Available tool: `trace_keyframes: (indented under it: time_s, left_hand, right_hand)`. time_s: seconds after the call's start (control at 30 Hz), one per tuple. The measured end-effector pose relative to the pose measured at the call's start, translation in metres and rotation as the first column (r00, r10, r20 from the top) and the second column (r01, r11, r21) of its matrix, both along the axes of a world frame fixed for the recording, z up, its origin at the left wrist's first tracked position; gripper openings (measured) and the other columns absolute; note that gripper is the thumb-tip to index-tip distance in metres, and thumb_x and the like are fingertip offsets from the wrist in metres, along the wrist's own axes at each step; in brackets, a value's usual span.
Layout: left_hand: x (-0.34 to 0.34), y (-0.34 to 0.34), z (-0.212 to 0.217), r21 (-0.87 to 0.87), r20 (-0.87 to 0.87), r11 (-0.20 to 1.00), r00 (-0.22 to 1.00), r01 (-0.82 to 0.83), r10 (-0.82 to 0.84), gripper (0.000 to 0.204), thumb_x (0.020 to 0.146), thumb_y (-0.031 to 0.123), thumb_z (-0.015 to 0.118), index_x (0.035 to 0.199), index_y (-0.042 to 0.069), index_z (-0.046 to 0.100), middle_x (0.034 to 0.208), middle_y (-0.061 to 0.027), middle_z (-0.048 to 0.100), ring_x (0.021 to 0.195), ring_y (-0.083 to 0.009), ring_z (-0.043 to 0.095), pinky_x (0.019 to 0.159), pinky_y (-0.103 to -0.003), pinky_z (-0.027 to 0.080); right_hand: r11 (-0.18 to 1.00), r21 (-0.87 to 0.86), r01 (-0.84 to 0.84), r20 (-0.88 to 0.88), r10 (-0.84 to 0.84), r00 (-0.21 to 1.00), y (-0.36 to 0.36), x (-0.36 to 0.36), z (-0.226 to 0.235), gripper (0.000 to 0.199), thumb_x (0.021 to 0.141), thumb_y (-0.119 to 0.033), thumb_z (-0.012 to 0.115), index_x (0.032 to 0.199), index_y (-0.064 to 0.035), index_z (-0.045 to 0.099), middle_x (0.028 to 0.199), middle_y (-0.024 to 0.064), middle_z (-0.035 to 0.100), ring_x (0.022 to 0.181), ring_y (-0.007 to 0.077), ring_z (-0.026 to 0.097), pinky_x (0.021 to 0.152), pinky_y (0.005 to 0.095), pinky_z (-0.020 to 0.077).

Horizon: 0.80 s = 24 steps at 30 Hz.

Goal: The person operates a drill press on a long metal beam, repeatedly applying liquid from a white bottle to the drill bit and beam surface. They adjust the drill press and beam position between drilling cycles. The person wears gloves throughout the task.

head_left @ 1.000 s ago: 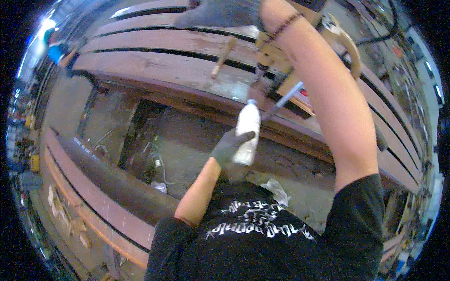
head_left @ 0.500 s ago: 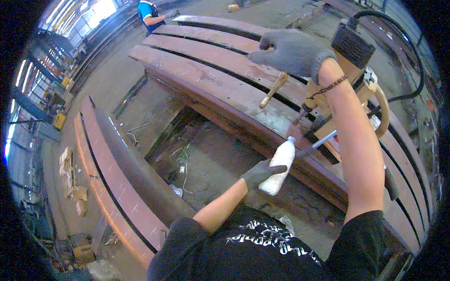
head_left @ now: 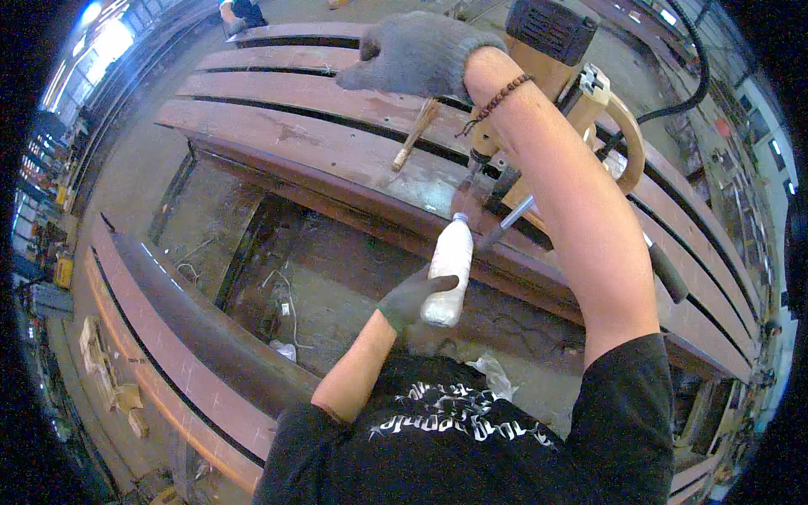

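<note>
My left hand (head_left: 410, 300), in a dark glove, is wrapped round the lower part of a white plastic squeeze bottle (head_left: 450, 261). The bottle tilts, its capped tip up by the bit of a drill press (head_left: 551, 38) with a black motor and tan body. That drill stands on a reddish-brown steel beam (head_left: 337, 164). My right hand (head_left: 421, 55), in a grey knit glove, is raised beside the drill's upper part with its fingers curled; what they hold is hidden. Below my right forearm, a silver feed lever (head_left: 515, 213) with a dark grip slants out of the drill.
A straw-bristled brush (head_left: 415, 135) lies on the beam left of the drill. More long beams run parallel behind, and another pair (head_left: 185, 337) stands at left. A black cable (head_left: 703, 76) loops from the drill. Another person (head_left: 244, 15) is at the far end.
The view has shifted, so the beams, drill and both hands appear farther left and mostly higher. The bottle stays in my left hand near the drill bit and now stands more upright.
</note>
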<state>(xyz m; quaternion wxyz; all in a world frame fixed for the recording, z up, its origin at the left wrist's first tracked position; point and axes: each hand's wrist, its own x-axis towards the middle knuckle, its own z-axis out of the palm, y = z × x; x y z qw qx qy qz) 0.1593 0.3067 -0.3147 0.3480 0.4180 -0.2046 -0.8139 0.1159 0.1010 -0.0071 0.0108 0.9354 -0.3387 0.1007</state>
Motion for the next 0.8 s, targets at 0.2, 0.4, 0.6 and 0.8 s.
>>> trace_keyframes:
  time_s: [0.2,0.4,0.6,0.8]
  left_hand:
    - [-0.001,0.005,-0.003,-0.006,-0.008,0.997,0.997,-0.076,0.076,0.054,0.087,0.025,0.082,0.132,0.006,0.059,0.106,-0.0060,0.070,0.086,-0.0219,0.068,0.078,-0.039,0.059]
    - [-0.001,0.003,-0.015,-0.061,-0.029,0.994,0.996,-0.091,0.089,0.054,0.089,0.023,0.080,0.135,0.006,0.058,0.109,-0.0059,0.070,0.087,-0.0209,0.069,0.078,-0.036,0.059]
    - [-0.001,0.004,-0.003,-0.065,-0.024,0.994,0.996,-0.088,0.087,0.052,0.089,0.023,0.080,0.132,0.005,0.059,0.107,-0.0062,0.071,0.087,-0.0203,0.070,0.077,-0.036,0.060]
    - [-0.002,0.003,-0.019,-0.058,-0.048,0.994,0.995,-0.088,0.085,0.050,0.088,0.024,0.080,0.130,0.006,0.061,0.103,-0.0065,0.072,0.083,-0.0224,0.070,0.076,-0.039,0.060]
  right_hand:
    - [0.995,0.103,-0.006,-0.061,0.012,0.998,0.031,-0.008,0.029,0.064,0.098,-0.051,0.049,0.117,0.0053,0.072,0.120,0.0260,0.071,0.112,0.0394,0.069,0.101,0.0458,0.0519]
    - [0.989,0.146,-0.023,-0.026,0.027,0.999,0.034,-0.010,0.029,0.063,0.096,-0.050,0.049,0.118,0.0037,0.072,0.123,0.0272,0.069,0.116,0.0392,0.067,0.104,0.0454,0.0500]
    - [0.998,0.017,-0.062,0.019,0.061,0.998,0.016,-0.001,0.007,0.065,0.095,-0.057,0.050,0.114,-0.0008,0.075,0.117,0.0253,0.072,0.110,0.0393,0.070,0.099,0.0471,0.0530]
    - [0.998,0.054,-0.021,0.010,0.020,1.000,0.011,0.002,0.002,0.062,0.088,-0.062,0.062,0.106,-0.0052,0.076,0.105,0.0198,0.075,0.097,0.0374,0.072,0.088,0.0468,0.0551]
